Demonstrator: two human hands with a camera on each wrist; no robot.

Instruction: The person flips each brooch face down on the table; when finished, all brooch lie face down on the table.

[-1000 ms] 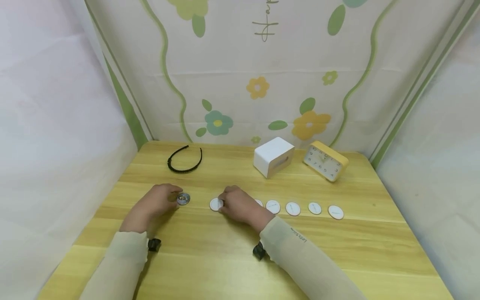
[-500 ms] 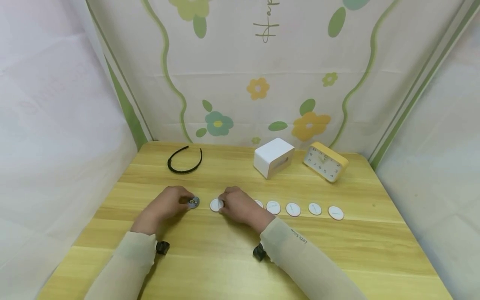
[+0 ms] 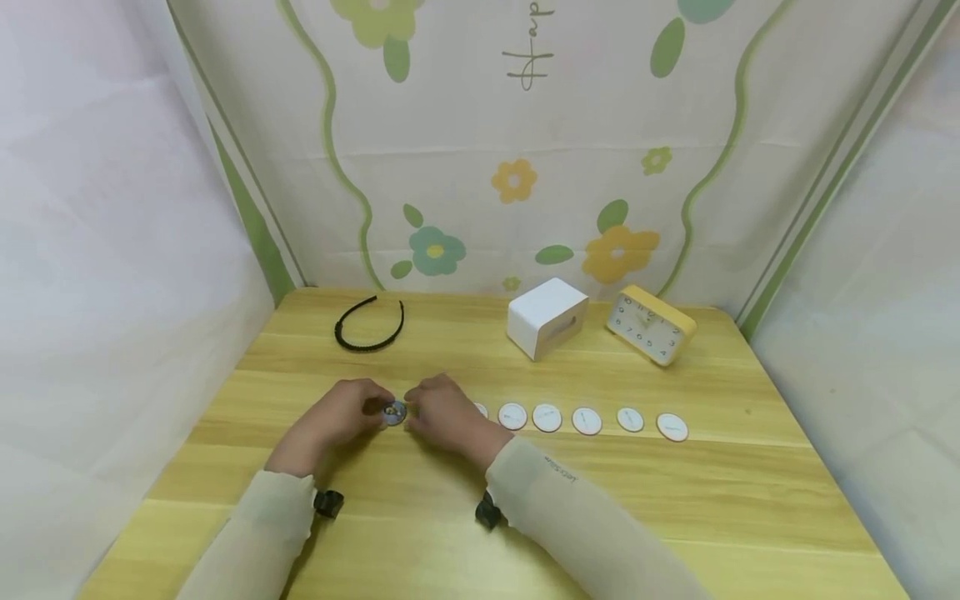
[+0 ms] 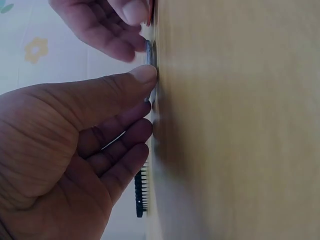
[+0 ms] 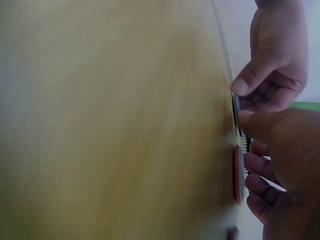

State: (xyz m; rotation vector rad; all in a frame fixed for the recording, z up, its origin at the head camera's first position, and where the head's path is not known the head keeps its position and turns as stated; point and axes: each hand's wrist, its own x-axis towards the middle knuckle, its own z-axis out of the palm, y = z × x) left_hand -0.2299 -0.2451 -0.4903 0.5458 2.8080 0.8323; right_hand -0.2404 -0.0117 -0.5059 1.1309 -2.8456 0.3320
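In the head view my left hand [image 3: 337,421] pinches a round badge [image 3: 393,412] with a dark blue picture face, between thumb and fingers, on the wooden table. My right hand [image 3: 448,421] is close at the badge's right edge, fingers bent. Its thumb is at the badge edge in the right wrist view, though firm contact cannot be told. Below that thumb, a red-rimmed disc [image 5: 239,175] stands near the right fingers. To the right runs a row of several white discs [image 3: 513,416], each with a thin line across. The nearest white disc [image 3: 481,410] is partly covered by the right hand.
Behind the hands lie a black toothed headband [image 3: 367,346] at left, a white box [image 3: 547,317] in the middle and a yellow-framed clock [image 3: 651,325] at right. A floral cloth [image 3: 450,192] hangs along the table's back edge.
My left hand has slid right with the picture badge. The right hand has left the white disc it was pinching and moved left to the picture badge's edge.
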